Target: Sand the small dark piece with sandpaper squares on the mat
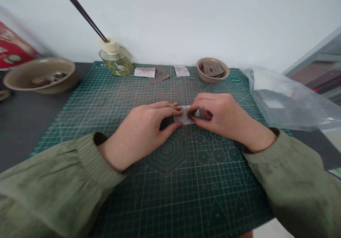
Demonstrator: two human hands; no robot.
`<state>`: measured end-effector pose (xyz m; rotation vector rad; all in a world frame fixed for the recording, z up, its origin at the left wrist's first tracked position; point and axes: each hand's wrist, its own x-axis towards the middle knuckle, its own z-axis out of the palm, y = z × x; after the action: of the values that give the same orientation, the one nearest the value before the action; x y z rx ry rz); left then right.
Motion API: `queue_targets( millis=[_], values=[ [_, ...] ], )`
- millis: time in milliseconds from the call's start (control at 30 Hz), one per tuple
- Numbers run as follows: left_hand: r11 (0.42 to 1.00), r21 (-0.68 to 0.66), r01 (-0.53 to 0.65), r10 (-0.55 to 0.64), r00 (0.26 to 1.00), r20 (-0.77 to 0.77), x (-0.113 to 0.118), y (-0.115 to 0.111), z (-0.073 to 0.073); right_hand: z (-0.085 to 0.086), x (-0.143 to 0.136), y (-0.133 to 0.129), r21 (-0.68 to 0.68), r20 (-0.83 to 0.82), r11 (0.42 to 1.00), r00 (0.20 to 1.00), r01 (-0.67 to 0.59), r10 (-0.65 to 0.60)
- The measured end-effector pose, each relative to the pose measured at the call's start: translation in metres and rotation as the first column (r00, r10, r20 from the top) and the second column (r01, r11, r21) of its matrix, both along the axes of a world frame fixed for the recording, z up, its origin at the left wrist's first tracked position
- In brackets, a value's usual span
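A small white paper (184,119) lies flat on the green mat (170,199) near the middle of the worktop (18,135), well in from its far edge. The left hand (141,129) has a half-open grip: thumb and fingers stand apart with a clear gap between, the thumb's tip at the paper's near edge and the fingers' tips at its far edge, touching its left end. The right hand (221,112) has a narrower grip, thumb and forefinger brought nearly together over the paper's right part; whether they pinch the paper or something small, I cannot tell. Along the worktop's far edge stand a glass bottle (118,66) with dark sticks, a white strip (144,72) overlapping a brown scrap (162,75), another white piece (182,71) and a small bowl (201,75). A large bowl (50,86) sits toward the far left corner, a clear bag (290,106) toward the far right.
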<state>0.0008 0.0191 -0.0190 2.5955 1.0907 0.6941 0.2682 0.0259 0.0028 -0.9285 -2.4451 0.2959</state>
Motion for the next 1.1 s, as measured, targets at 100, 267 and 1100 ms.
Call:
queue_targets(
  millis=[100, 267, 1100],
  values=[
    [1.000, 0.013, 0.003, -0.003, 1.000, -0.001, 0.000, -0.001, 0.002, 0.001, -0.006, -0.004, -0.092, -0.187, 0.996, 0.982, -0.003, -0.014],
    [0.999, 0.030, -0.013, 0.006, 0.978, 0.207, 0.001, -0.007, 0.012, 0.010, -0.008, -0.012, -0.493, -0.464, 0.870, 0.851, -0.019, -0.244],
    [0.901, -0.357, 0.247, 0.114, 0.660, 0.743, 0.011, -0.017, 0.022, 0.013, -0.011, -0.015, -0.641, -0.665, 0.688, 0.693, -0.340, -0.278]
  ],
)
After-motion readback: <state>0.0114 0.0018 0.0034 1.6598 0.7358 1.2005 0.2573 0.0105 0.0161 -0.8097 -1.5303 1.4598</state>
